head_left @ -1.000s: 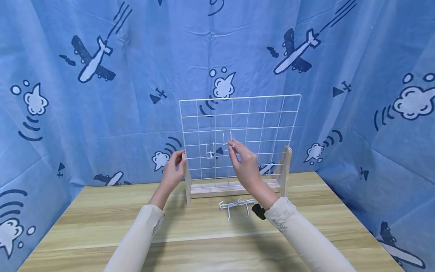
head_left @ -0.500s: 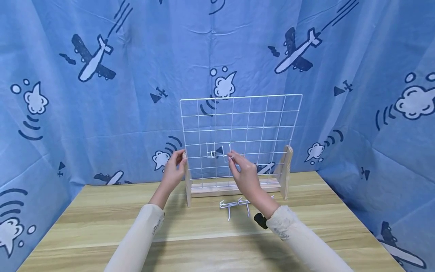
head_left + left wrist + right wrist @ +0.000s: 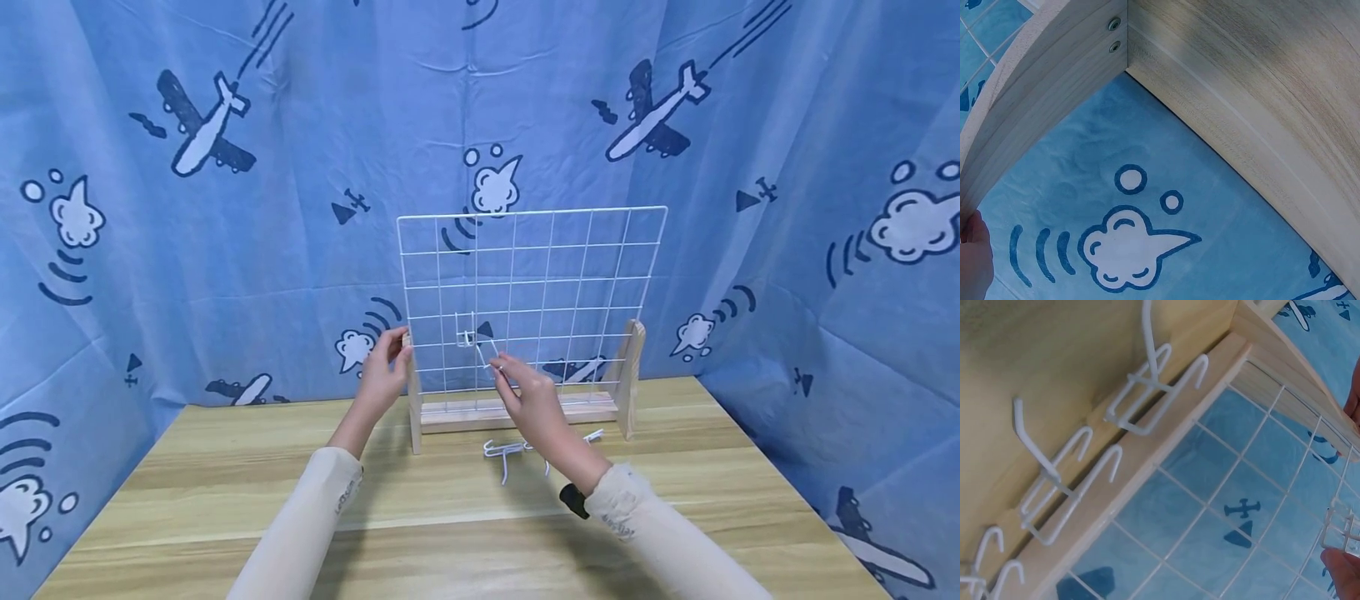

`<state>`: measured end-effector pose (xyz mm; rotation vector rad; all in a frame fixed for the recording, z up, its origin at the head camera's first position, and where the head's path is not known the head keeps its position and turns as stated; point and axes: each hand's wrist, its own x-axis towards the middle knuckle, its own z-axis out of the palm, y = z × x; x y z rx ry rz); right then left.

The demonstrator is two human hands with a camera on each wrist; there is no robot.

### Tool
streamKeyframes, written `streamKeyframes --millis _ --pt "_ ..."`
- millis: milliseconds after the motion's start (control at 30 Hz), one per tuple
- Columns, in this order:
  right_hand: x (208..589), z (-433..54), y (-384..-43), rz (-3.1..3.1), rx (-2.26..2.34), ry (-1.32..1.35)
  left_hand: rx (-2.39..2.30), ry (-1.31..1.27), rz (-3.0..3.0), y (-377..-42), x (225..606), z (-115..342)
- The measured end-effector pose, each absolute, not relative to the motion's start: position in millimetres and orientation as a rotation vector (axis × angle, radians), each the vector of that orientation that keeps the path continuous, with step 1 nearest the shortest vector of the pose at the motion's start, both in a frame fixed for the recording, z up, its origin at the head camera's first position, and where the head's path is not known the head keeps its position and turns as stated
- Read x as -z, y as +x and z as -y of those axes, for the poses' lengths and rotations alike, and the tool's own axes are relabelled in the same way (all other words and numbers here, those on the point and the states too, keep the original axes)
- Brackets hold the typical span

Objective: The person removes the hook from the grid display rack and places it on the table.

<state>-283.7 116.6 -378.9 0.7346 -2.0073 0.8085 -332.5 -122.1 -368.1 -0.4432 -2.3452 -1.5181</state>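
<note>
Pinching a white wire hook (image 3: 482,357) in the head view: R hand (image 3: 528,396), in front of the grid panel (image 3: 532,212). Its twin prongs run up-left from the fingers, approx. toward the hung hook (image 3: 466,338) just left. Prongs touching grid? Can't tell. L hand (image 3: 384,371) grips the left wooden post (image 3: 413,404), so R is nearer the panel's middle. L wrist view: L fingers at post's edge, mostly cropped. R wrist view: three loose hooks (image 3: 1054,480) on the counter (image 3: 1072,350), along the base bar (image 3: 1172,428).

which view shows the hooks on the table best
Right wrist: the hooks look large, two clear, a third cut off. Head shows them small, partly behind the right arm; left wrist shows none.
</note>
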Motion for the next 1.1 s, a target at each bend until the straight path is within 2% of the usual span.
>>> streamKeyframes --millis 1100 --pt "404.2 -101.2 -279.2 2.071 -0.729 0.995 1.506 -0.445 2.351 -333.5 368.4 122.6"
